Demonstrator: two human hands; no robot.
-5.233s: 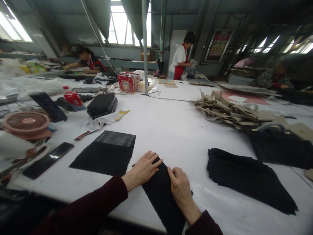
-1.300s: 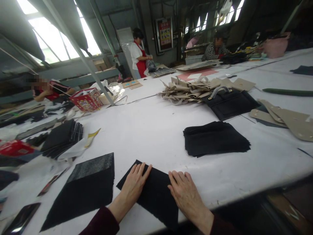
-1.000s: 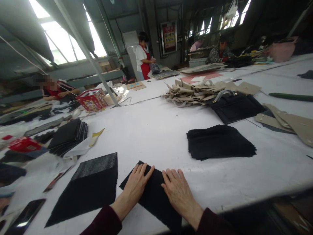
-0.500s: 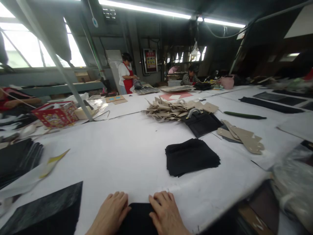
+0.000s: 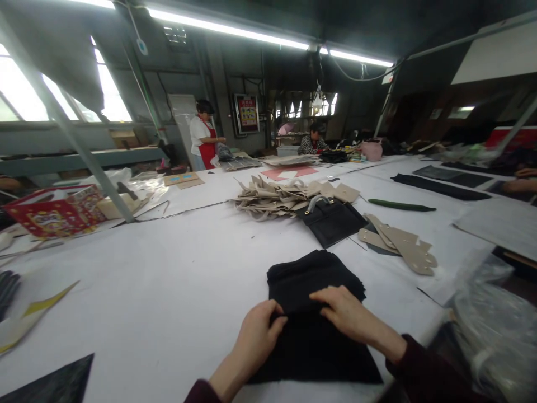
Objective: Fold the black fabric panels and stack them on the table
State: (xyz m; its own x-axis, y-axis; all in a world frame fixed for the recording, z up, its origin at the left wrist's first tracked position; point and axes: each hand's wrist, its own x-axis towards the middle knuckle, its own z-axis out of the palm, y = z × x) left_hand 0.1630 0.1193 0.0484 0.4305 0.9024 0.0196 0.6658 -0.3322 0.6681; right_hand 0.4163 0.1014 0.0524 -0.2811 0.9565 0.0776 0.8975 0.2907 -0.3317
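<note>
A black fabric piece (image 5: pixel 321 352) lies across the near side of a stack of black fabric pieces (image 5: pixel 312 274). My left hand (image 5: pixel 262 333) pinches its far left edge between thumb and fingers. On the far right edge, my right hand (image 5: pixel 346 313) grips it, thumb below and fingers stretched over the stack. Beyond the stack sits a black bag piece (image 5: pixel 333 221) with a grey handle. Behind that is a heap of beige pieces (image 5: pixel 268 198). Beige straps (image 5: pixel 400 243) lie to its right.
The white table (image 5: pixel 168 302) stretches far ahead. A metal post (image 5: pixel 90 151) and a red patterned box (image 5: pixel 54 212) are at left. A green cucumber-like object (image 5: pixel 400 205) lies at right, clear plastic (image 5: pixel 499 330) at the near right edge. Two people (image 5: pixel 203 137) are across the table.
Both hands have moved forward and right with the black fabric piece, from the near table edge to the stack. The view has turned slightly right.
</note>
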